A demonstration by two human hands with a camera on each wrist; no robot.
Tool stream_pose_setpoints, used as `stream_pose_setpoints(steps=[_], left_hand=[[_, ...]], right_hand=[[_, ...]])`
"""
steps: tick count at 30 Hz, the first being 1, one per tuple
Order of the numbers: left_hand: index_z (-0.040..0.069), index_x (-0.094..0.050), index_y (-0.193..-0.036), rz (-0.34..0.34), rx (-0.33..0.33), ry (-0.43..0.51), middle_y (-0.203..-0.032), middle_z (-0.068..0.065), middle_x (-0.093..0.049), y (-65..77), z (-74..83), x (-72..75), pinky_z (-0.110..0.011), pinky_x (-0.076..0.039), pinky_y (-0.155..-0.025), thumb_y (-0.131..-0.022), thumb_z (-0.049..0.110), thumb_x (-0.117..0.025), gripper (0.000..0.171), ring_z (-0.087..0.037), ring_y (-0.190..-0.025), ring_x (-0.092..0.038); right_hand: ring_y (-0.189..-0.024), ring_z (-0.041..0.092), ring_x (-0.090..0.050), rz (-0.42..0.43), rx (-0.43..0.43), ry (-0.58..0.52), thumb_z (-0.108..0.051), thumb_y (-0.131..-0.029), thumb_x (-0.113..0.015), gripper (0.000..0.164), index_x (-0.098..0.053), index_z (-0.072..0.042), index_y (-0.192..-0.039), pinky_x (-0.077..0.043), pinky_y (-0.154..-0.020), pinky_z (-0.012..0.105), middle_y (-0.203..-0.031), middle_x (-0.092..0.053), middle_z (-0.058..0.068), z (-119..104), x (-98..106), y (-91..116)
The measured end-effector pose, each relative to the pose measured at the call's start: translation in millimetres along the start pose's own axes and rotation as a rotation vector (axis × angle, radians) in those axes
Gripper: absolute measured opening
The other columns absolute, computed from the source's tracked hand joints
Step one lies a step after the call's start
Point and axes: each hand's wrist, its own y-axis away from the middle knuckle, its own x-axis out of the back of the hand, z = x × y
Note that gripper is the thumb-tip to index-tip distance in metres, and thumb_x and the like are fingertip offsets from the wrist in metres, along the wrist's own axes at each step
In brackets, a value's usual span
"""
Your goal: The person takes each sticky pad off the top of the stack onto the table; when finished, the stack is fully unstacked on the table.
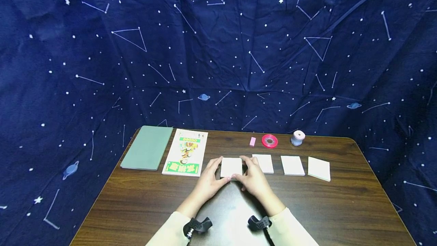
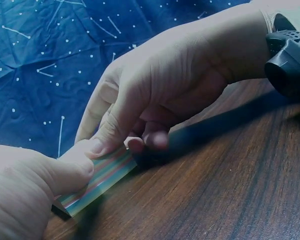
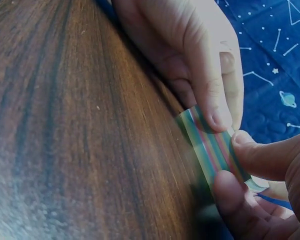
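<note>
Both hands hold a square pad of paper (image 1: 231, 167) between them, white on top. Its side shows bands of green, red and yellow in the left wrist view, where the striped edge (image 2: 107, 180) faces the camera. My left hand (image 1: 209, 180) grips the left side, its thumb along the near edge. On the other side, my right hand (image 1: 254, 179) holds the pad, forefinger at the far corner and thumb at the near edge. The two thumb tips meet at the middle of that edge. In the right wrist view, fingers of both hands surround the striped side (image 3: 210, 142).
Right of the hands lie three white square pads: one (image 1: 264, 163) close by, a second (image 1: 292, 165), and an angled third (image 1: 319, 168). Behind are a pink block (image 1: 252, 141), a red ring (image 1: 269, 141) and a spool (image 1: 297, 138). Leftward lie a printed book (image 1: 186, 155) and green notebook (image 1: 147, 148).
</note>
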Motion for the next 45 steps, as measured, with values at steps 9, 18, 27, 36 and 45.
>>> stream_pose_setpoints(steps=[9,18,27,36,45], left_hand=[[0.002,-0.052,-0.159,0.004,0.01,0.01,-0.151,-0.018,-0.061,0.3,4.3,2.1,-0.053,-0.051,-0.117,-0.092,0.039,-0.088,0.084,-0.039,-0.14,-0.06],[0.001,-0.049,-0.161,-0.065,0.124,0.038,-0.155,-0.018,-0.058,-2.9,18.9,10.5,-0.059,-0.047,-0.121,-0.09,0.028,-0.09,0.086,-0.04,-0.146,-0.056],[0.001,-0.048,-0.161,-0.06,0.081,0.009,-0.153,-0.019,-0.059,-1.8,14.8,9.9,-0.057,-0.049,-0.119,-0.09,0.026,-0.09,0.087,-0.04,-0.143,-0.058],[0.002,-0.049,-0.161,-0.05,0.085,-0.02,-0.155,-0.015,-0.059,-2.7,8.3,4.5,-0.054,-0.047,-0.121,-0.089,0.026,-0.091,0.087,-0.038,-0.145,-0.058],[-0.005,-0.053,-0.156,-0.057,0.04,-0.012,-0.149,-0.021,-0.06,-2.9,19.1,11.0,-0.057,-0.05,-0.117,-0.087,0.015,-0.091,0.081,-0.042,-0.139,-0.061]], right_hand=[[-0.054,0.012,-0.062,-0.007,0.006,-0.012,-0.002,-0.089,-0.088,0.075,-0.048,0.0,-0.153,-0.06,-0.045,0.031,-0.127,-0.048,0.024,-2,-2,4],[-0.055,0.015,-0.063,-0.005,-0.001,-0.022,-0.002,-0.089,-0.088,0.075,-0.047,-0.005,-0.152,-0.06,-0.046,0.031,-0.13,-0.047,0.025,-3,-3,3],[-0.054,0.012,-0.061,0.017,0.021,0.034,-0.004,-0.09,-0.088,0.075,-0.047,-0.008,-0.152,-0.059,-0.045,0.029,-0.129,-0.048,0.024,-5,-5,6],[-0.075,0.012,-0.055,0.108,0.127,0.099,-0.006,-0.083,-0.093,0.077,-0.052,-0.011,-0.148,-0.05,-0.063,0.02,-0.126,-0.054,0.02,2,-6,7],[-0.07,0.01,-0.052,0.122,0.246,0.017,0.003,-0.08,-0.093,0.075,-0.054,-0.011,-0.143,-0.046,-0.058,0.019,-0.108,-0.059,0.011,9,-7,7]])
